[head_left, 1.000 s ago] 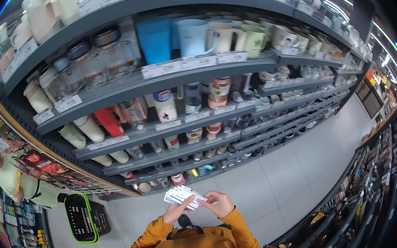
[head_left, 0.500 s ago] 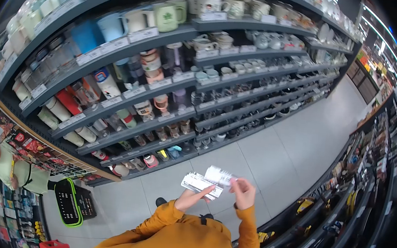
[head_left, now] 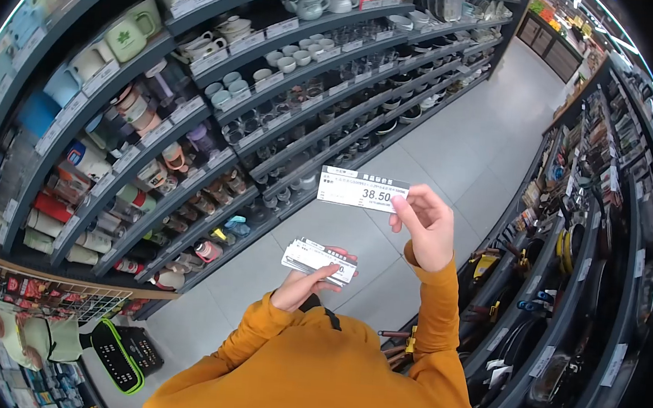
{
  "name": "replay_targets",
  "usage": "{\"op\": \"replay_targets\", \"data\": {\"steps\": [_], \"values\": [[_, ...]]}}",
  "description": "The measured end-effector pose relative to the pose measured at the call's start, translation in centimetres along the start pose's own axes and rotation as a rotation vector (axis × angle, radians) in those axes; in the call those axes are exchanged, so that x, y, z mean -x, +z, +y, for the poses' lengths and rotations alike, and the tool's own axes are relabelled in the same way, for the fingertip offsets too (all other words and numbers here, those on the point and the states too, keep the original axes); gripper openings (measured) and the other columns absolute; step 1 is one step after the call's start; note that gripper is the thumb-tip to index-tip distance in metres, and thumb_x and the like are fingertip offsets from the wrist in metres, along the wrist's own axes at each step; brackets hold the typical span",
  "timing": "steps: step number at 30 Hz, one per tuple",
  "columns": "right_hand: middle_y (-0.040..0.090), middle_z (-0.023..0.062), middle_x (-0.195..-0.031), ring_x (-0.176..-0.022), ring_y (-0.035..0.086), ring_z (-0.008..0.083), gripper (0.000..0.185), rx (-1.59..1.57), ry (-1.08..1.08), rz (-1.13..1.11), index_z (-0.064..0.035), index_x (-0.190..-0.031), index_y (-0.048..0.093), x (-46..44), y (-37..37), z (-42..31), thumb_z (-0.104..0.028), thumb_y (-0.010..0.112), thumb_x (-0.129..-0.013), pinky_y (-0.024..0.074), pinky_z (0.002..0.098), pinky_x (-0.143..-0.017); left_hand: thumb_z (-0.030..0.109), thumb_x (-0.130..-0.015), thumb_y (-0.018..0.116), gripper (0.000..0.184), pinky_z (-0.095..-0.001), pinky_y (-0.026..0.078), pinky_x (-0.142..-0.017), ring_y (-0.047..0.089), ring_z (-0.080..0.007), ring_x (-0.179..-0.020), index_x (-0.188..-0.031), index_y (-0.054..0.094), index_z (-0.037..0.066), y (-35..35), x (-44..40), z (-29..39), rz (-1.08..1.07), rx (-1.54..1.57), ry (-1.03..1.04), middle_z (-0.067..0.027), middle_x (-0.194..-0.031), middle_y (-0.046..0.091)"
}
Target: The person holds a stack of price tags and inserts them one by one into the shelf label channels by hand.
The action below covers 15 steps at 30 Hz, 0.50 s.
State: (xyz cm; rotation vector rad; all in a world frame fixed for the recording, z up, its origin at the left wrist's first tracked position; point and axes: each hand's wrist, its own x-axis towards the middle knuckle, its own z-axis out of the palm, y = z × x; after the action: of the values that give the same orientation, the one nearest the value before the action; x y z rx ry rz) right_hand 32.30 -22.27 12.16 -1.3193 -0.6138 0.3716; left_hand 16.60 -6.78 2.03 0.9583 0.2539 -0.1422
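Our right hand [head_left: 431,227] pinches 1 price tag [head_left: 349,189] at its right end, long axis running leftward, ahead of our left hand [head_left: 292,292], whose thumb and fingers are closed on a stack of tags [head_left: 308,259].

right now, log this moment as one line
left hand: holds price label stack | right hand: holds single label up, reads 38.50 | basket: on floor
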Motion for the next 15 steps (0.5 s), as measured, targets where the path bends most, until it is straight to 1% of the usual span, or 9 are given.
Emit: {"op": "replay_targets", "data": {"steps": [5, 8, 11, 15], "values": [[0.065, 0.0067, -0.083, -0.069, 0.059, 0.0092, 0.012, 0.021, 0.010, 0.008, 0.0012, -0.095, 0.059, -2.3, -3.3, 0.0, -0.009, 0.063, -0.091, 0.0464, 0.0229, -0.063, 0.009, -0.097, 0.044, 0.040, -0.0284, 0.054, -0.086, 0.057, -0.0249, -0.118, -0.136, 0.039, 0.003, 0.6, -4.3, -0.2, -0.098, 0.033, -0.029, -0.0146, -0.135, 0.049], [0.065, 0.0064, -0.083, -0.070, 0.059, 0.0092, 0.013, 0.020, -0.007, 0.006, 0.0014, -0.096, 0.059, -4.5, -5.1, 0.1, -0.009, 0.063, -0.091, 0.0464, 0.0229, -0.063, 0.009, -0.097, 0.043, 0.044, -0.0303, 0.053, -0.088, 0.056, -0.0256, -0.119, -0.140, 0.035, 0.002, 1.0, -7.5, 0.3, -0.123, -0.009, -0.029, -0.0148, -0.138, 0.047], [0.065, 0.0061, -0.083, -0.070, 0.059, 0.0090, 0.014, 0.019, -0.027, -0.006, 0.0016, -0.099, 0.058, -7.6, -7.3, -0.1, -0.009, 0.063, -0.091, 0.0466, 0.0228, -0.063, 0.009, -0.098, 0.044, 0.047, -0.0314, 0.052, -0.090, 0.055, -0.0257, -0.120, -0.143, 0.032, 0.003, 1.7, -11.4, 1.5, -0.154, -0.019, -0.024, -0.0148, -0.139, 0.046], [0.065, 0.0057, -0.083, -0.071, 0.060, 0.0089, 0.015, 0.068, -0.047, -0.045, 0.0018, -0.101, 0.058, -12.6, -10.5, -0.9, -0.009, 0.062, -0.091, 0.0471, 0.0223, -0.063, 0.009, -0.098, 0.046, 0.047, -0.0340, 0.052, -0.093, 0.054, -0.0247, -0.120, -0.143, 0.033, 0.004, 3.0, -17.3, 3.5, -0.179, -0.021, -0.023, -0.0136, -0.139, 0.046]]}}
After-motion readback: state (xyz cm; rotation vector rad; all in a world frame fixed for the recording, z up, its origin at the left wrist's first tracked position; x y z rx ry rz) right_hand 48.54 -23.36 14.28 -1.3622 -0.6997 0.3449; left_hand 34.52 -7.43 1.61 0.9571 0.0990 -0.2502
